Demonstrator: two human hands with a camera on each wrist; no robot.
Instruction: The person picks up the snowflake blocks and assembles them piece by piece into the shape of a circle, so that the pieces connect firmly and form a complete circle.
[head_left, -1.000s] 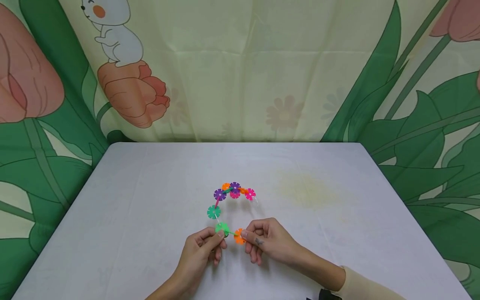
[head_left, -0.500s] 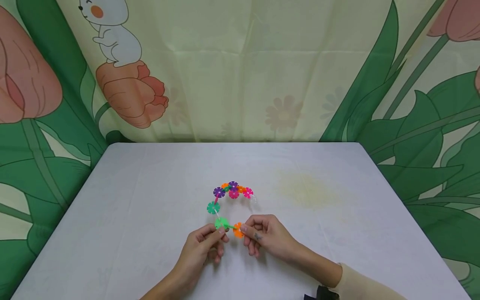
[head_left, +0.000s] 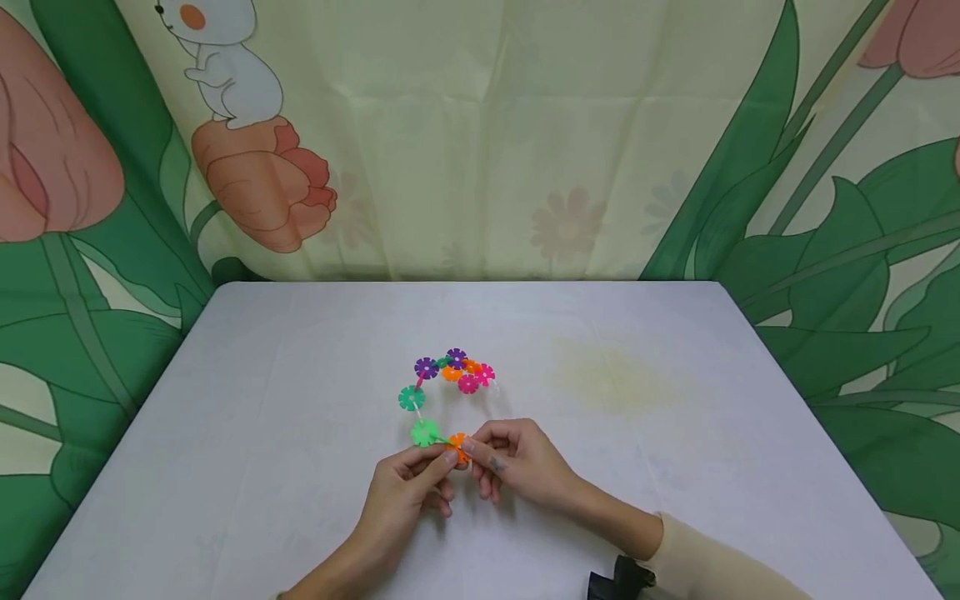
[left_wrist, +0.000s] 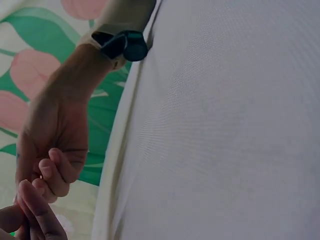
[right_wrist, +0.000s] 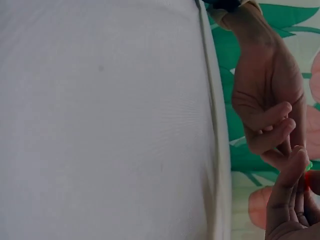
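Note:
A curved chain of notched plastic flower discs is held over the table in the head view. An orange disc (head_left: 458, 447) forms its near end, joined through a thin green disc seen edge-on to a light green disc (head_left: 424, 432). Finger and thumb of my left hand (head_left: 408, 487) pinch the orange disc from the left. On its other side my right hand (head_left: 525, 467) pinches the same disc. Beyond them the chain passes a teal disc (head_left: 411, 398) and a purple disc (head_left: 426, 368) to a pink disc (head_left: 486, 375). Fingers hide most of the orange disc in both wrist views.
A white cloth covers the table (head_left: 262, 400), with a faint yellowish stain (head_left: 615, 375) at right. A black wrist device (head_left: 622, 579) sits by the right sleeve. Behind the table hangs a printed curtain (head_left: 450, 167) with flowers and leaves.
My left fingers have shifted from the light green disc to the orange one. The right hand and the chain have moved a little left and away, bringing both hands closer together.

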